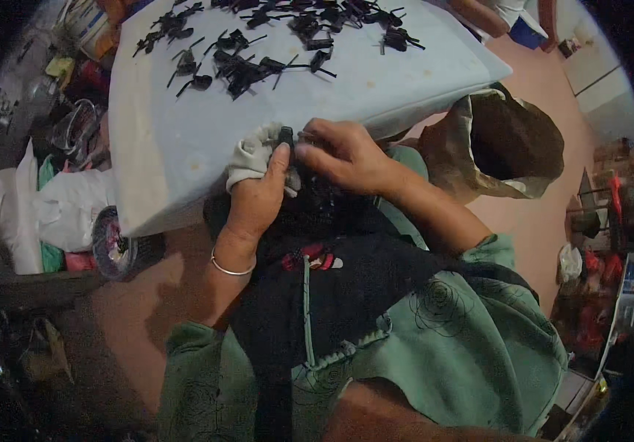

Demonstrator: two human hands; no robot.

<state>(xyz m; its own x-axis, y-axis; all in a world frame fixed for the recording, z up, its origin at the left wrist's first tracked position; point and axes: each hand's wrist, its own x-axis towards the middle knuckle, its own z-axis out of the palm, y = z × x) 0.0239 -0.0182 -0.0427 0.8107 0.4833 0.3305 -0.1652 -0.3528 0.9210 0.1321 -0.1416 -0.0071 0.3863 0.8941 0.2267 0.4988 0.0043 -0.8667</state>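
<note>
My left hand (256,202), with a metal bangle at the wrist, grips a small black plastic part (286,136) upright between thumb and fingers. Pale, crumpled cloth (247,158) wraps the fingers of that hand. Right beside the part, my right hand (352,156) is closed in a pinch, fingertips bent toward it. What those fingertips hold is too small and dark to make out. Both hands are over my lap at the near edge of the table. Farther back lie loose clusters of similar black parts (247,70) with thin stems.
A white-covered table (162,140) fills the space ahead. To the right stands a brown sack (442,144) with its mouth gaping. White bags (74,206) and a round basket (114,243) are at the left. A blue box (529,31) is at the far right.
</note>
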